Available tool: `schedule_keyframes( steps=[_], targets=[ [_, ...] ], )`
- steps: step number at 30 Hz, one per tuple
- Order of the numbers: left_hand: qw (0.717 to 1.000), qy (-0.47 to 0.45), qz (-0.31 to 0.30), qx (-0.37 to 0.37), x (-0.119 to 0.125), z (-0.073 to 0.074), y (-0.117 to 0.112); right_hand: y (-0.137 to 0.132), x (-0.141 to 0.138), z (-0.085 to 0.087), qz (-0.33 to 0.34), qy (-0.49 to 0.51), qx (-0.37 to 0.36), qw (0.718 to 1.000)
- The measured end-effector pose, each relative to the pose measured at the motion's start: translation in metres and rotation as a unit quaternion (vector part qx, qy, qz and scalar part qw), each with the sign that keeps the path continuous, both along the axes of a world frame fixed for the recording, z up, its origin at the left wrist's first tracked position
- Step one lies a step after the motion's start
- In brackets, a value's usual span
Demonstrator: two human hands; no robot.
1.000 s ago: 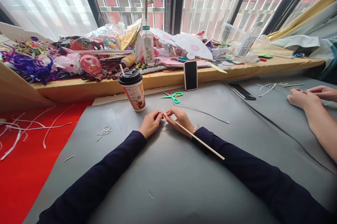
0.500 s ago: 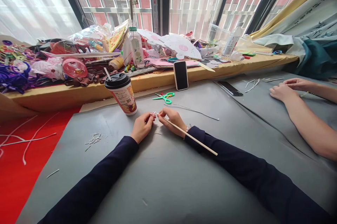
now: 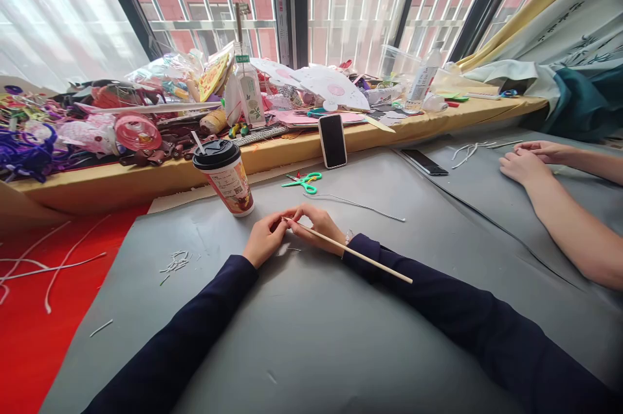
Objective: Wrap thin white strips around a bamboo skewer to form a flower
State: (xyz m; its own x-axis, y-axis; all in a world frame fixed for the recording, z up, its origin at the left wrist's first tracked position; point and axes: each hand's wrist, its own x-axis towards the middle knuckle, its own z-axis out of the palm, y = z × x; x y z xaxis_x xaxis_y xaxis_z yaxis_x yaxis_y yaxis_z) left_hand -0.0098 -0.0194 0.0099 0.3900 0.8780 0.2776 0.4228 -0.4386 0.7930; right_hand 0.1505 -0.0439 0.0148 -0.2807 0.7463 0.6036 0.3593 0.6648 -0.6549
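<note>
Over the grey table, my right hand (image 3: 318, 226) grips a thin wooden stick (image 3: 365, 255) near its far end. The rest of the stick slants back across my right sleeve. Fingertip to fingertip with it, my left hand (image 3: 267, 237) is closed in a pinch at the stick's tip; whatever small piece lies between the fingers is hidden. Just beyond my hands are green-handled scissors (image 3: 302, 182) and a pale cord (image 3: 357, 205). A paper cup (image 3: 231, 183) with a black lid and straw stands at the left, near my left hand.
Short white cord pieces (image 3: 175, 261) lie on the left of the table (image 3: 311, 336). A phone (image 3: 333, 141) leans against the cluttered ledge (image 3: 287, 151); another phone (image 3: 423, 162) lies flat. At the right are another person's hands (image 3: 528, 164). Long cords (image 3: 58, 265) rest on red cloth.
My hands have closed together, and the small white piece seen between my fingertips is now covered. The stick's near end has shifted slightly right.
</note>
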Motion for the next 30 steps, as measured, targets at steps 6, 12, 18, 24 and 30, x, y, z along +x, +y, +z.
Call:
schedule_keyframes(
  steps=[6, 12, 18, 24, 30],
  targets=[
    [0.999, -0.042, -0.008, -0.031, -0.0012, -0.0026, 0.0029, 0.0021, 0.0009, -0.0017, -0.027, 0.014, -0.016, 0.999],
    [0.999, -0.038, -0.005, -0.029, -0.0017, -0.0023, 0.0015, 0.0014, 0.0013, -0.003, -0.034, 0.023, -0.01, 0.999],
    [1.0, -0.026, 0.007, -0.011, -0.0014, -0.0021, 0.0001, 0.0031, -0.0003, -0.0062, -0.036, 0.018, 0.011, 0.999],
    [0.997, 0.014, 0.044, 0.059, -0.002, -0.0045, 0.0, 0.0075, 0.0005, -0.009, -0.07, -0.046, 0.097, 0.992],
    [0.995, 0.034, 0.042, 0.082, -0.0011, -0.0045, -0.0005, 0.0079, 0.0017, -0.0102, -0.083, -0.076, 0.129, 0.985]
  ],
)
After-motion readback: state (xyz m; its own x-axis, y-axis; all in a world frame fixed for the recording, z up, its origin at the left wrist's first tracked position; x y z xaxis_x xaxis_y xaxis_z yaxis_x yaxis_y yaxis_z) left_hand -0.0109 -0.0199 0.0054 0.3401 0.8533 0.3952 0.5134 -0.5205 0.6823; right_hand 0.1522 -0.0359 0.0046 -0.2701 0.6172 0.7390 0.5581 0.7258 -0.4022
